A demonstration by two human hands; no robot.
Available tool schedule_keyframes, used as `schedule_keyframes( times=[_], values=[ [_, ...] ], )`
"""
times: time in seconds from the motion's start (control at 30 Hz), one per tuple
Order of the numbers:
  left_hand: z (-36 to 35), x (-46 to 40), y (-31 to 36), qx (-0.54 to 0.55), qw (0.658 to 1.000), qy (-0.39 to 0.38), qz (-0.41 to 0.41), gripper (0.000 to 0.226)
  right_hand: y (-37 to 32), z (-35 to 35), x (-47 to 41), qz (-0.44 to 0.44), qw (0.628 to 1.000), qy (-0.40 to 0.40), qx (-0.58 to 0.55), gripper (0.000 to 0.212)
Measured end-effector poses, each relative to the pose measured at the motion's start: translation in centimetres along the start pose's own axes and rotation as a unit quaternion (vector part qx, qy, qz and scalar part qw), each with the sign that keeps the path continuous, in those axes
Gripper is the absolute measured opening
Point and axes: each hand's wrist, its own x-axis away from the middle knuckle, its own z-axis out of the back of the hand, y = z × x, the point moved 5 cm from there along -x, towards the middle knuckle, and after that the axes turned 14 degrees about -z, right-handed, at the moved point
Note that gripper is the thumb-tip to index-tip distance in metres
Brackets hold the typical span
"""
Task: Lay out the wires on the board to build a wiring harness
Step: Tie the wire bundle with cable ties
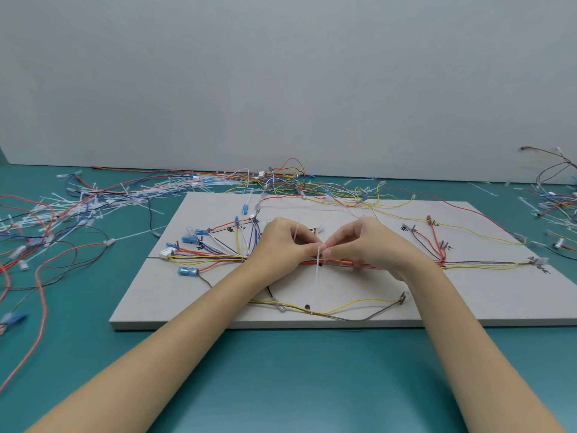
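teal bench (281,370) running under a pale wall, with loose wires and spare white ties (103,201) lying heaped along the far edge. head view, the only one: grey board (468,307) is sitting square in front, wires already lying routed round its pegs, blue connectors (187,271) fanning out at its left. main wire bundle (212,257) is running left to right across the middle of the board, passing under both hands. left hand (281,245) is curling its fingers and pinching the white cable tie (318,270) at the bundle; right hand (371,242) is pinching it too from the other side, thumb and forefinger tips meeting. tie's tail is hanging down toward the near edge. whether the tail is already through the head is hard to make out, probably mid-threading. judging the step as cinching: doing it well means keeping the strands gathered flat, feeding the tail straight, and pulling snug without dragging wires off their pegs.
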Motion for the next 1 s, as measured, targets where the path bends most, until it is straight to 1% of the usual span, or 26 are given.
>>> schedule_keyframes(
  times=[0.1, 0.27, 0.4, 0.5, 0.63, 0.73, 0.8, 0.9, 1.0],
  values=[
    [0.1, 0.0, 0.0, 0.005, 1.000, -0.003, 0.002, 0.003, 0.2, -0.2, -0.3, -0.008, 0.999, 0.030, 0.010, 0.015],
    [0.0, 0.0, -0.1, 0.017, 1.000, 0.000, 0.009, 0.006, 0.6, -0.6, -0.7, -0.031, 0.999, 0.040, 0.003, 0.019],
    [-0.1, -0.1, -0.2, 0.023, 1.000, -0.001, 0.017, 0.006, 0.9, -0.8, -0.8, -0.033, 0.998, 0.045, -0.014, 0.021],
    [0.0, -0.2, -0.4, 0.011, 0.999, -0.022, 0.026, 0.012, 1.0, -0.8, -0.8, -0.040, 0.998, 0.038, -0.017, 0.018],
    [0.3, -0.3, -0.7, 0.050, 0.996, -0.049, 0.063, 0.011, 0.9, -0.9, -0.8, -0.053, 0.998, 0.040, -0.019, 0.017],
    [0.3, -0.4, -0.9, 0.055, 0.995, -0.040, 0.066, 0.013, 1.1, -1.1, -0.5, -0.038, 0.997, 0.048, -0.049, 0.010],
    [0.2, -0.3, -0.5, 0.038, 0.998, -0.032, 0.049, 0.015, 1.2, -1.3, -0.3, -0.016, 0.994, 0.069, -0.084, 0.005],
    [0.0, -0.3, -0.3, 0.028, 0.999, -0.024, 0.025, 0.022, 1.1, -1.6, -0.3, 0.010, 0.990, 0.095, -0.107, 0.009],
    [0.0, -0.2, -0.5, 0.059, 0.998, -0.001, 0.031, 0.019, 1.0, -1.5, -0.2, 0.014, 0.986, 0.072, -0.150, 0.006]
  ],
)
